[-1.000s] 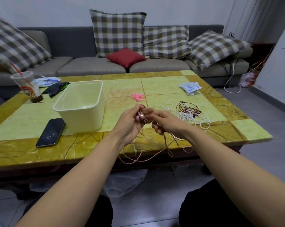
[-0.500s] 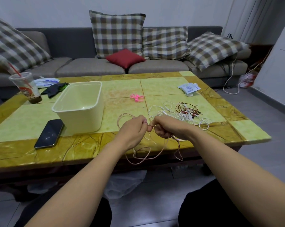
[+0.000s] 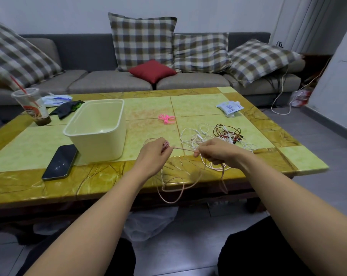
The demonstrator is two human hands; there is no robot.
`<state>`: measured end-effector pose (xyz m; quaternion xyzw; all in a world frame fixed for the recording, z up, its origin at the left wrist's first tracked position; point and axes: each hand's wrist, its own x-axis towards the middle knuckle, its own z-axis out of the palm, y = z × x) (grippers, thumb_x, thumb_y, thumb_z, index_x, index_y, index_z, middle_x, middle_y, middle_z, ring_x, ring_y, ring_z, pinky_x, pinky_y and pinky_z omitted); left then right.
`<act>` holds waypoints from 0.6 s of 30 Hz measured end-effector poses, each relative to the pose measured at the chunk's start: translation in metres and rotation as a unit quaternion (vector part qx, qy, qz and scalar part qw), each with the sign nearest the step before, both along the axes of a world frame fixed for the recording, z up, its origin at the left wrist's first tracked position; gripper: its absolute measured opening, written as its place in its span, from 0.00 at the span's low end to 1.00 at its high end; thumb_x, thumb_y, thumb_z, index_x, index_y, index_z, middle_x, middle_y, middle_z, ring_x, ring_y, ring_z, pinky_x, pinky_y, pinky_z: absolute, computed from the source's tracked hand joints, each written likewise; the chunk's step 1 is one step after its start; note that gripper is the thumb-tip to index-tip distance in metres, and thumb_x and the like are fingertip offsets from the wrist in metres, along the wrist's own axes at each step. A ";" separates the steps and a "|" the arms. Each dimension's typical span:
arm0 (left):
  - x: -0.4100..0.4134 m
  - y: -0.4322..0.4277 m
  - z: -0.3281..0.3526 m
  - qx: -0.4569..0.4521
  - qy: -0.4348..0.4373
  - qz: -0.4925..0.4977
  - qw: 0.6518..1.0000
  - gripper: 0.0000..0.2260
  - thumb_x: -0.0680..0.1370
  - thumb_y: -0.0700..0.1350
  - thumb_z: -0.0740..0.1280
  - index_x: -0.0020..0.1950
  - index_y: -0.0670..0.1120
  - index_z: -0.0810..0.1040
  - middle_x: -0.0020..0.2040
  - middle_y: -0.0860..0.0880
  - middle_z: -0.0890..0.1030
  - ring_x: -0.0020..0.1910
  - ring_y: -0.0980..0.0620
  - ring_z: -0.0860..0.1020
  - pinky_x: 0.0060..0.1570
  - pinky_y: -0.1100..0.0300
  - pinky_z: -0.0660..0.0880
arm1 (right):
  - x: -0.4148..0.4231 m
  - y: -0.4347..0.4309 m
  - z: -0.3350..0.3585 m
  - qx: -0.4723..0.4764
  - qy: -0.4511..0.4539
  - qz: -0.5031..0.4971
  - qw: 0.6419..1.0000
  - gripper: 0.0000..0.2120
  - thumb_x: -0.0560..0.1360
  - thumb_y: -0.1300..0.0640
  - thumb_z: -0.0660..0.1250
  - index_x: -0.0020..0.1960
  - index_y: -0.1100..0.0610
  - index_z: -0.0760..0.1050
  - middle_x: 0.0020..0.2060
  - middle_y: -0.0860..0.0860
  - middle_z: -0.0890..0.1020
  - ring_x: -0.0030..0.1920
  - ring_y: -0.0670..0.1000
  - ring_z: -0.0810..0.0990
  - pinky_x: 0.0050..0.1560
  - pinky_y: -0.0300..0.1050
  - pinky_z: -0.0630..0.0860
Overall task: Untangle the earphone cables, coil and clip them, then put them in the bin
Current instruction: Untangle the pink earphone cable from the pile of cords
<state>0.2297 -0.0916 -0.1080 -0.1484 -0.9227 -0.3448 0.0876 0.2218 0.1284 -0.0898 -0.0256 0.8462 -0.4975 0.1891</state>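
**Taut stretch, slack loops**

The left hand (image 3: 153,154) pinches a small coil of thin pale-pink earphone cable (image 3: 183,149). The right hand (image 3: 216,154) grips the same cable, and slack loops hang over the yellow-green tiled worktop (image 3: 29,152) edge. Farther back stand a cream rectangular plastic bin (image 3: 100,146), left, and tangled white and red cables (image 3: 222,134), right.

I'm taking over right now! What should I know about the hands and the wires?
Left hand grips a small coil of the pink cable; right hand pinches the same cable, taut between them. Loose loops hang over the table edge.
White cables and red cables lie tangled on the table, beyond the right hand. Pink clips lie mid-table. The bin stands left, nothing visible inside.
Done: pink coil begun. Left: finish coiling, clip, bin; then the other cables.
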 end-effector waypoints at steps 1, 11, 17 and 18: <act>0.000 0.001 0.000 0.004 0.011 0.019 1.000 0.14 0.81 0.47 0.61 0.36 0.49 0.64 0.34 0.50 0.73 0.37 0.49 0.72 0.36 0.53 0.65 | 0.001 0.001 -0.002 0.046 -0.014 0.016 0.999 0.10 0.79 0.62 0.60 0.41 0.59 0.78 0.27 0.48 0.67 0.25 0.45 0.61 0.25 0.37 0.57; -0.011 -0.001 0.007 0.221 -0.006 0.154 0.963 0.16 0.79 0.46 0.57 0.33 0.47 0.59 0.29 0.50 0.62 0.31 0.50 0.61 0.32 0.56 0.58 | 0.013 -0.022 -0.032 0.374 -0.241 0.305 0.842 0.08 0.79 0.62 0.60 0.52 0.57 0.78 0.39 0.49 0.78 0.39 0.47 0.76 0.41 0.39 0.71; -0.003 0.002 0.010 0.192 -0.013 0.061 0.979 0.15 0.79 0.45 0.61 0.34 0.47 0.61 0.33 0.48 0.67 0.33 0.52 0.64 0.35 0.55 0.62 | 0.007 -0.015 -0.001 0.150 -0.033 0.152 0.976 0.28 0.77 0.63 0.64 0.75 0.58 0.62 0.66 0.55 0.73 0.64 0.53 0.73 0.68 0.46 0.67; -0.002 0.003 0.010 0.184 -0.012 0.051 0.981 0.16 0.79 0.45 0.61 0.34 0.47 0.60 0.32 0.48 0.67 0.33 0.52 0.64 0.35 0.55 0.62 | 0.006 -0.016 0.004 0.078 -0.013 0.113 0.990 0.28 0.77 0.64 0.64 0.76 0.57 0.61 0.67 0.54 0.72 0.65 0.52 0.72 0.67 0.45 0.66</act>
